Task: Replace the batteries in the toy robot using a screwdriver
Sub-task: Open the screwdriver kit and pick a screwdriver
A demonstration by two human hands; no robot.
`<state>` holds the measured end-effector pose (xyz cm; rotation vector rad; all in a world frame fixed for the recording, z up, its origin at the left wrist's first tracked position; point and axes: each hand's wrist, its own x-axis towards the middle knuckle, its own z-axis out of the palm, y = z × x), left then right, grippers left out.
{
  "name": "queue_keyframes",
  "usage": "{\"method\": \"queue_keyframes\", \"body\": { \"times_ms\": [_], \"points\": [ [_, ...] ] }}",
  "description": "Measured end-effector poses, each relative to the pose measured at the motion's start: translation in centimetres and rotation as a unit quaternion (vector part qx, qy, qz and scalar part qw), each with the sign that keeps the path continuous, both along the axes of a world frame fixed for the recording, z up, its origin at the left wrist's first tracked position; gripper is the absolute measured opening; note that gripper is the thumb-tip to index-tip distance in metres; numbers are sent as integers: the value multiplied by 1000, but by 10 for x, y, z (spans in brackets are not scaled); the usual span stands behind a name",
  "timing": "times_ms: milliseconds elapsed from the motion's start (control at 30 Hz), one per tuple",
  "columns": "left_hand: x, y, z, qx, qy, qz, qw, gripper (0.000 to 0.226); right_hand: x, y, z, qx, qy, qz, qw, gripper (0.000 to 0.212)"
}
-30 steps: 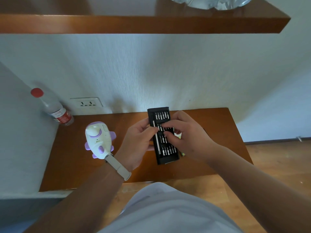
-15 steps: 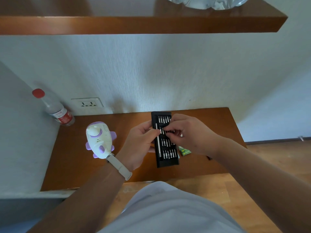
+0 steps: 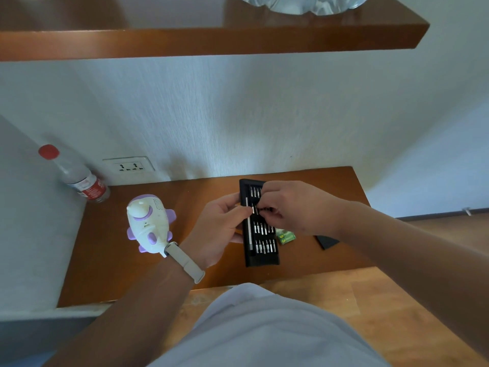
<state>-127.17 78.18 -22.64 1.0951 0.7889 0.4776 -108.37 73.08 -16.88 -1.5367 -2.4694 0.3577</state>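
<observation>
The left hand (image 3: 219, 229) grips the screwdriver kit (image 3: 262, 251) by its edge while the right hand (image 3: 293, 207) pinches a bit (image 3: 254, 209), seemingly choosing one to seat next in the driver (image 3: 248, 231), with the toy robot (image 3: 148, 226) untouched just left of the left wrist.

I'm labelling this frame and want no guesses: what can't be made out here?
Head view only.
- Whether the right hand holds anything: it covers that row of the case.
- Batteries: print too small; count unclear.
- Black piece: mostly under the right forearm.
- Toy robot: battery door unseen; strap covers its near end.
- Glass object: cut by top edge.
</observation>
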Motion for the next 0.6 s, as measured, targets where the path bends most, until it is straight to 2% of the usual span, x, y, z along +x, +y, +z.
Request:
{"method": "queue_keyframes", "body": {
  "times_ms": [200,600],
  "points": [
    [4,4,1,1,-4,6,1000,26,3,0,0,62,-32,33,997,14],
    [14,16,7,-8,-12,13,1000,27,8,2,-12,123,25,-16,992,14]
  ]
}}
